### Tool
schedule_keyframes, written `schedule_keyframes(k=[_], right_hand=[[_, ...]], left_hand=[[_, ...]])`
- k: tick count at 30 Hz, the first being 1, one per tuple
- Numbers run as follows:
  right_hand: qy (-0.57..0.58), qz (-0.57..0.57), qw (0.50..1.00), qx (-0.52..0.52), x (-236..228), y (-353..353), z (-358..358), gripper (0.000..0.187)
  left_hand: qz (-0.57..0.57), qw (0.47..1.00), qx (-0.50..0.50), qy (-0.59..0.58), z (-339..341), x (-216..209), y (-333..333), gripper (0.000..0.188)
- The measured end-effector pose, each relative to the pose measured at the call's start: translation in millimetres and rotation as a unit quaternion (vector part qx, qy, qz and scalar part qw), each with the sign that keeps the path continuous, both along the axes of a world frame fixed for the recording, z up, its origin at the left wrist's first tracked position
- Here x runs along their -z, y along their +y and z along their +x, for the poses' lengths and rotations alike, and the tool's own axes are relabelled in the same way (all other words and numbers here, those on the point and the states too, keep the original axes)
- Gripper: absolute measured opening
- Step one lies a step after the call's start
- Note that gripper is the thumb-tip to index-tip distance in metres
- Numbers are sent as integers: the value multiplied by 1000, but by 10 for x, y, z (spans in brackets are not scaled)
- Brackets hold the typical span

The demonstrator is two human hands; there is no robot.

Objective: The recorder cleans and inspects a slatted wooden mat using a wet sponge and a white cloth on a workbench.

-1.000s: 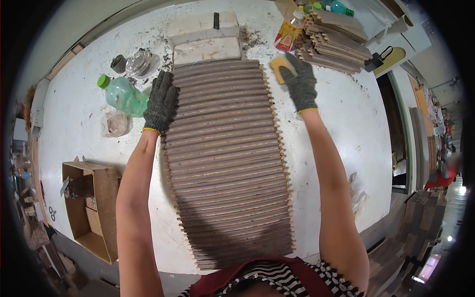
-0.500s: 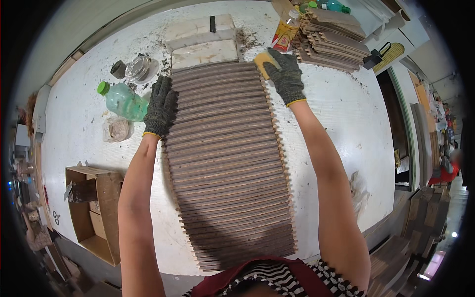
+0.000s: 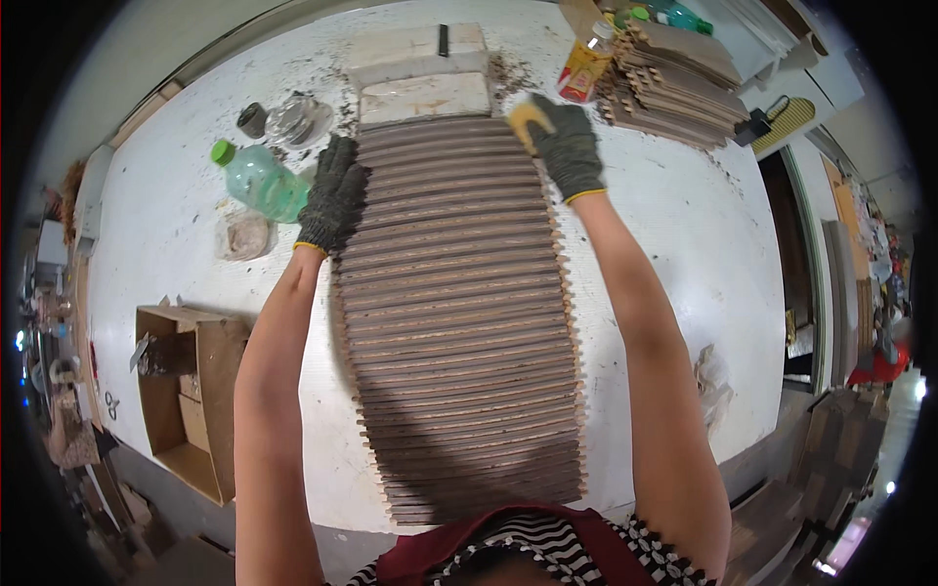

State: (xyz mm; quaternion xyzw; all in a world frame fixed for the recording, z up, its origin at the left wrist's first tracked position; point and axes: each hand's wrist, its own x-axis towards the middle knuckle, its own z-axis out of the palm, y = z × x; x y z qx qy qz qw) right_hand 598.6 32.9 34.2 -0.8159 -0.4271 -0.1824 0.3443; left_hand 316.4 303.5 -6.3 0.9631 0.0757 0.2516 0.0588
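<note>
A long row of brown wooden strips [image 3: 454, 293], lined up side by side with notched ends, runs down the table in front of me. My left hand [image 3: 334, 195], in a dark grey knit glove, rests along the row's far left edge with its fingers stretched out. At the far right corner, my gloved right hand [image 3: 569, 146] grips a yellow sponge [image 3: 524, 117] against the strip ends. The sponge's outer side is partly hidden under the fingers. Pale wrapped blocks [image 3: 425, 98] stand against the far end of the row, with a small black bar [image 3: 444, 41] on top.
Close beside my left hand lies a green-capped bottle [image 3: 259, 184], near a plastic-wrapped lump [image 3: 244, 236] and a dark cup [image 3: 252, 120]. An open cardboard box [image 3: 217, 391] sits at left. Behind my right hand are a labelled bottle [image 3: 586, 66] and stacked notched boards [image 3: 674, 78].
The whole view has shifted slightly, so the table things sit a little higher and farther right. Both hands keep nearly the same places at the row; the sponge stays in my right hand.
</note>
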Motion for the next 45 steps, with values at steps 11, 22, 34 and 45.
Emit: schedule_keyframes(k=[11, 22, 34, 45], right_hand=[[-122, 39, 905, -405, -407, 234, -1876, 35], [-67, -43, 996, -36, -419, 344, -883, 29], [-157, -184, 951, -195, -381, 1102, -1235, 39], [230, -172, 751, -594, -104, -91, -2979, 45]], left_hand=[[-602, 767, -87, -206, -989, -114, -765, 55], [-443, 883, -89, -127, -1375, 125, -951, 51], [-406, 896, -108, -146, -1353, 228, -939, 48], [-264, 951, -63, -148, -1450, 269, -877, 46]])
